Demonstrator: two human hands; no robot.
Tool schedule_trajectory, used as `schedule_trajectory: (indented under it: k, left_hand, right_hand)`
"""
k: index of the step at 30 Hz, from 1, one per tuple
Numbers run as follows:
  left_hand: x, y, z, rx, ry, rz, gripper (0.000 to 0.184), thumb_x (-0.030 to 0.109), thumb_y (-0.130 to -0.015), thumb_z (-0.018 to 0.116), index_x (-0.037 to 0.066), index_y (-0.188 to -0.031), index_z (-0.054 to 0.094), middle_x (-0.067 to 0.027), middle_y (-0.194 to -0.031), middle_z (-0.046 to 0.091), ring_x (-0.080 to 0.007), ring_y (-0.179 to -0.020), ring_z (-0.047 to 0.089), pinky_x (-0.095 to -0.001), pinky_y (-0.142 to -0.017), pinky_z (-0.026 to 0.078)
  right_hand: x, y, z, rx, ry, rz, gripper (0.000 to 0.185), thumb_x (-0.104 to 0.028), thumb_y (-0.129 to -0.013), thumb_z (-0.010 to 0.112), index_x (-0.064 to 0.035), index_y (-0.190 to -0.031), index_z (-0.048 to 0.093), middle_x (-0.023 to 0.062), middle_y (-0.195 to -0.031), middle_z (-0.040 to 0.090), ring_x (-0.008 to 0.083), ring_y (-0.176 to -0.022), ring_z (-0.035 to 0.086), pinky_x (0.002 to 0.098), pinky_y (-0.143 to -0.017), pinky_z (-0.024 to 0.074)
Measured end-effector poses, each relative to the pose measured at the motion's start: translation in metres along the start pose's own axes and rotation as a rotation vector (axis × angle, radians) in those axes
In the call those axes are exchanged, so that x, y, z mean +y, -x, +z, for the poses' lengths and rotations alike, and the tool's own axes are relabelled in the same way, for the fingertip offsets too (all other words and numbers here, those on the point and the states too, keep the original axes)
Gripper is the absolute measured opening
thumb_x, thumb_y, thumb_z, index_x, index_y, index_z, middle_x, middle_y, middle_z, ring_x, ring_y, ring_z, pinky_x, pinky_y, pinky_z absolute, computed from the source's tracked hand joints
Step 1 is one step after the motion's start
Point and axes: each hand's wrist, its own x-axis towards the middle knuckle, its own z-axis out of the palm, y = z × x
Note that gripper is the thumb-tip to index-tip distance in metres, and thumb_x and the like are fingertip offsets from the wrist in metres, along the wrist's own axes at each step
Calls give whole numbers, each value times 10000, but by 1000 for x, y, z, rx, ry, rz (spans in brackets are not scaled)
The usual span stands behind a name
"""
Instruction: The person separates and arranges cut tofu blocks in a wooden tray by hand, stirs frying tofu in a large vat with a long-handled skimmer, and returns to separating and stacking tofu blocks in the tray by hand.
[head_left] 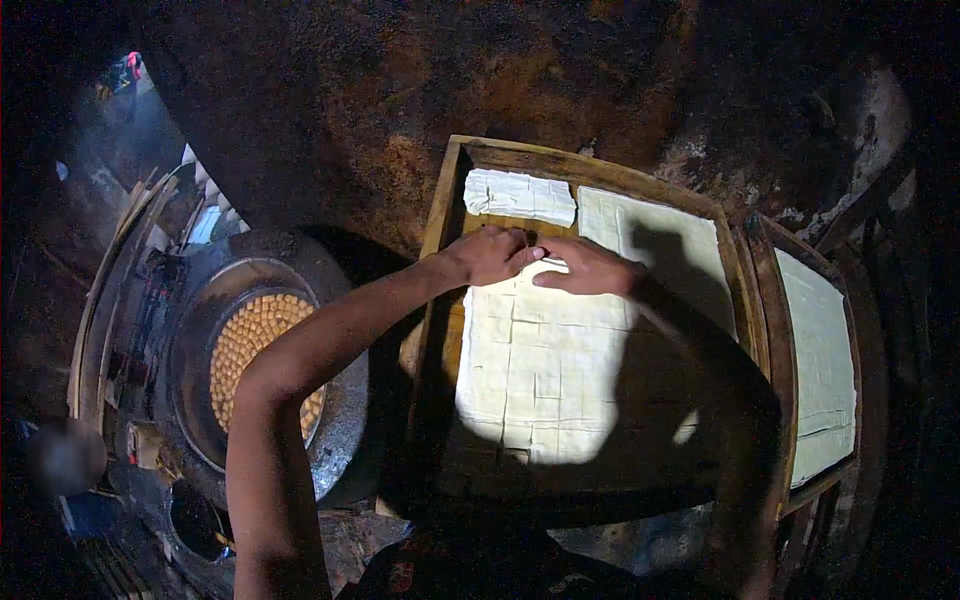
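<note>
A white slab of tofu (545, 370), scored into blocks, lies in a wooden tray (590, 165). My left hand (490, 255) and my right hand (590, 268) meet at the slab's far edge, thumbs close together. Their fingers curl over that edge and are partly hidden; both hands appear closed on the tofu there. Beyond them, a separate tofu strip (520, 196) rests at the tray's far left, with a band of bare wood between it and the slab. More tofu extends along the tray's right side, partly in shadow.
To the left stands a large pan (190, 375) holding many small golden-brown pieces (255, 335). Another wooden tray (785, 390) with a white tofu sheet (822, 370) adjoins on the right. A dark, stained wall (500, 80) rises behind. Long strips (100, 300) lean at far left.
</note>
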Motion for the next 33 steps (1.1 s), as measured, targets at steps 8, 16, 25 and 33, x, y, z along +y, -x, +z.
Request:
schedule_trajectory:
  k: [8, 16, 25, 33]
  left_hand:
    - [31, 30, 9, 324, -420, 284, 576, 537, -890, 477, -33, -960, 515, -196, -932, 603, -349, -831, 638, -388, -609, 549]
    - [19, -1, -21, -1, -28, 37, 595, 557, -932, 397, -5, -1071, 533, -254, -813, 626, -435, -801, 621, -502, -756, 500]
    - [23, 21, 33, 160, -160, -175, 658, 538, -961, 258, -4, -1244, 501, -295, -1372, 379, -494, -1275, 340, -497, -1076, 312]
    - [50, 45, 25, 115, -230, -56, 654, 535, -952, 302, -42, -1122, 558, -292, -1054, 589, -420, -1043, 574, -494, -896, 468]
  right_hand:
    - [-12, 16, 36, 499, 641, -275, 387, -417, -800, 668, -80, -938, 537, 82, -770, 547, 239, -749, 599, 370, -577, 516]
    - [-4, 0, -10, 204, -101, 25, 448, -398, -805, 700, -33, -1024, 559, 151, -961, 646, 250, -913, 635, 355, -787, 484]
    - [-9, 12, 32, 332, 256, -90, 291, -282, -904, 569, 0, -980, 575, 150, -1008, 578, 318, -970, 533, 394, -843, 434]
    - [-28, 35, 43, 373, 402, -135, 391, -364, -871, 601, 24, -896, 560, 169, -885, 587, 343, -870, 570, 414, -789, 468]
